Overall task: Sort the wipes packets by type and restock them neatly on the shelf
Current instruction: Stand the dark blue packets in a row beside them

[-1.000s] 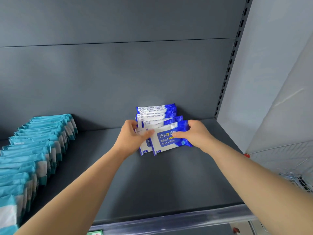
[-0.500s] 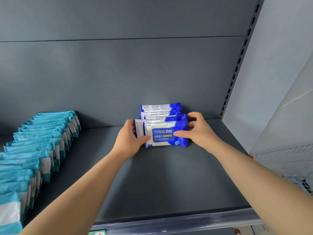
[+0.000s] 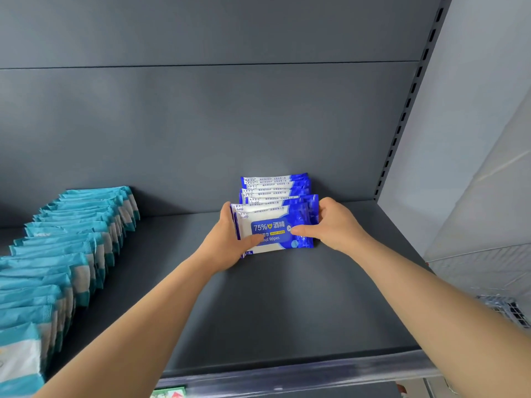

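- A dark grey shelf [image 3: 258, 311] carries two sorts of wipes packets, well apart from each other.
- The blue alcohol wipes packets [image 3: 274, 186] stand on edge in a short row against the shelf's back edge, toward its right back corner, one behind another.
- The front blue packet [image 3: 273, 225] stands upright at the near end of that row, touching the packet behind it; its face reads "75%" and "Alcohol Wipes", partly covered by a thumb.
- The left hand [image 3: 224, 242] has its grip closed on the left end of the front blue packet, thumb across the face and fingers hidden behind the packet's edge.
- The right hand [image 3: 334, 225] has its grip closed on the right end of the same packet, thumb pressed on the face and fingers curled over the top right corner.
- How many of the packets behind are also caught in either grip cannot be told.
- The teal wipes packets [image 3: 66, 245] stand on edge in a long row along the shelf's left side, running from the back edge to the front edge.
- A clear price rail [image 3: 316, 372] runs along the shelf's front edge.
- A slotted upright [image 3: 408, 104] rises at the right back corner.
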`<state>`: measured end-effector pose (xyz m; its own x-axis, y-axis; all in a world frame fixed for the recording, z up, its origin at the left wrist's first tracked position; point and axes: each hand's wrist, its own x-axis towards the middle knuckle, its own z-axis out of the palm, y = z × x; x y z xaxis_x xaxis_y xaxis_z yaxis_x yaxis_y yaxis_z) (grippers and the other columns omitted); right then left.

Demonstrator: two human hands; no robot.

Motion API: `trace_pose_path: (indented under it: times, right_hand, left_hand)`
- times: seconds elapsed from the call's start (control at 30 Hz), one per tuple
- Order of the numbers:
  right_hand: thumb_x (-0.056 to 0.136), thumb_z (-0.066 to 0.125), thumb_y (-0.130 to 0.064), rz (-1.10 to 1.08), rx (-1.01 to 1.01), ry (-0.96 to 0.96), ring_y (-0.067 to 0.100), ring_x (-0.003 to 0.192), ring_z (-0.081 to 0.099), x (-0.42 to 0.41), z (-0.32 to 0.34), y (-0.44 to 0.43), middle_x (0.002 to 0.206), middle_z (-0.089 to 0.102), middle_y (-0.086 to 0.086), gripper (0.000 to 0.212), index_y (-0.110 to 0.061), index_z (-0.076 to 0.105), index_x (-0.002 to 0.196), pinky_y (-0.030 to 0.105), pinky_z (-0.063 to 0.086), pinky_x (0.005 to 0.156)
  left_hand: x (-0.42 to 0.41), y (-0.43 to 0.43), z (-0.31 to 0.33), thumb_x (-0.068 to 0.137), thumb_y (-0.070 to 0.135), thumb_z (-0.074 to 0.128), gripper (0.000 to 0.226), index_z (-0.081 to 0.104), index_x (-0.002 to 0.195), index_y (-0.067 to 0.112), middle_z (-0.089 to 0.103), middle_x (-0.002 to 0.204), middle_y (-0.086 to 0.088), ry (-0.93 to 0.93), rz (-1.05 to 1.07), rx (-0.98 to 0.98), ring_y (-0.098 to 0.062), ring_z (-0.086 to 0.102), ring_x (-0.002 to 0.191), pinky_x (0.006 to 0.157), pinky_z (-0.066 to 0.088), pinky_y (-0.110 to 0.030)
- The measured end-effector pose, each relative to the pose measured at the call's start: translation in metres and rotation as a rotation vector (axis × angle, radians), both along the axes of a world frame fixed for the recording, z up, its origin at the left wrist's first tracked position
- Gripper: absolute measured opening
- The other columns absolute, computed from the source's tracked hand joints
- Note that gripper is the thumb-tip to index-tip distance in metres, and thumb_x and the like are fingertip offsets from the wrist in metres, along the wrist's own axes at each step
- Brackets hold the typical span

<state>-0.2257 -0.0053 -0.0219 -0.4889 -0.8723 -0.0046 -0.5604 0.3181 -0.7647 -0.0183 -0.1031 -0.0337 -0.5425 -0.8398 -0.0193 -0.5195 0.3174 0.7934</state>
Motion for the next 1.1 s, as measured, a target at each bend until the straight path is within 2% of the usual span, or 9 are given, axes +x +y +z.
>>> trace_pose_path:
  times: [0.1,0.2,0.27,0.4,0.57,0.67,0.87,0.97,1.1]
  right_hand:
    - [0.062,0.083,-0.043,0.008,0.038,0.098,0.009,0.091,0.06,0.002,0.003,0.016,0.102,0.06,-0.012,0.063,-0.021,0.051,0.113,0.031,0.052,0.079]
    - [0.067,0.079,-0.048,0.024,0.043,0.236,0.009,0.12,0.048,0.003,0.007,0.037,0.132,0.048,-0.007,0.082,-0.019,0.042,0.134,0.028,0.043,0.095]
    - [0.076,0.071,-0.049,0.035,0.032,0.329,0.009,0.126,0.044,0.001,0.01,0.055,0.142,0.043,-0.007,0.076,-0.019,0.04,0.139,0.027,0.038,0.1]
    - [0.091,0.052,-0.051,0.043,0.068,0.507,0.014,0.105,0.054,-0.013,0.019,0.097,0.15,0.035,-0.009,0.064,-0.022,0.034,0.145,0.022,0.034,0.093]
    - [0.091,0.051,-0.052,0.004,0.068,0.631,0.013,0.133,0.039,-0.049,0.024,0.158,0.149,0.038,-0.005,0.065,-0.018,0.036,0.145,0.022,0.029,0.106]
    - [0.09,0.051,-0.052,-0.038,0.082,0.688,0.014,0.135,0.036,-0.083,0.021,0.202,0.148,0.04,-0.002,0.065,-0.017,0.038,0.144,0.024,0.027,0.109]
    - [0.087,0.042,-0.06,-0.132,0.133,0.698,0.02,0.127,0.048,-0.172,0.008,0.306,0.139,0.051,0.004,0.07,-0.013,0.048,0.137,0.024,0.031,0.104]
    - [0.091,0.052,-0.05,-0.169,0.183,0.664,0.018,0.131,0.043,-0.231,-0.005,0.361,0.144,0.046,0.002,0.062,-0.015,0.043,0.141,0.024,0.028,0.107]
    - [0.09,0.051,-0.052,-0.231,0.289,0.575,0.017,0.132,0.041,-0.31,-0.029,0.429,0.144,0.046,-0.001,0.062,-0.02,0.04,0.142,0.028,0.032,0.107]
  left_hand:
    - [0.002,0.007,0.005,0.082,0.034,0.073,0.086,0.018,0.145,0.014,0.048,0.138,0.001,-0.049,0.064,-0.044,-0.016,0.055,0.115,0.088,0.049,-0.03]
    - [-0.001,0.017,0.009,0.084,0.037,0.069,0.088,0.016,0.15,0.011,0.028,0.151,-0.007,-0.139,0.143,-0.295,-0.028,0.028,0.137,0.11,0.029,-0.042]
    - [-0.007,0.028,0.014,0.085,0.034,0.066,0.076,0.028,0.147,0.012,0.031,0.15,-0.007,-0.135,0.132,-0.471,-0.029,0.028,0.137,0.11,0.026,-0.041]
    - [-0.04,0.059,0.019,0.089,0.032,0.061,0.047,0.053,0.132,0.015,0.052,0.135,-0.003,-0.121,-0.074,-0.615,-0.028,0.046,0.122,0.101,0.037,-0.038]
    - [-0.103,0.113,0.017,0.087,0.032,0.065,0.034,0.066,0.115,0.012,0.068,0.108,-0.005,-0.108,-0.3,-0.753,-0.031,0.06,0.1,0.086,0.049,-0.04]
    - [-0.148,0.15,0.015,0.081,0.03,0.07,0.03,0.07,0.106,0.012,0.071,0.099,-0.005,-0.081,-0.38,-0.821,-0.033,0.065,0.092,0.078,0.052,-0.041]
    - [-0.256,0.243,0.009,0.084,0.033,0.061,0.03,0.071,0.104,0.014,0.071,0.099,-0.003,0.002,-0.503,-0.796,-0.029,0.065,0.092,0.082,0.051,-0.039]
    - [-0.317,0.293,-0.003,0.089,0.037,0.057,0.032,0.067,0.114,0.018,0.069,0.108,-0.001,-0.015,-0.55,-0.769,-0.026,0.061,0.101,0.087,0.045,-0.035]
    - [-0.393,0.348,-0.031,0.089,0.038,0.054,0.039,0.063,0.122,0.018,0.067,0.115,-0.003,-0.048,-0.611,-0.708,-0.029,0.06,0.107,0.093,0.044,-0.038]
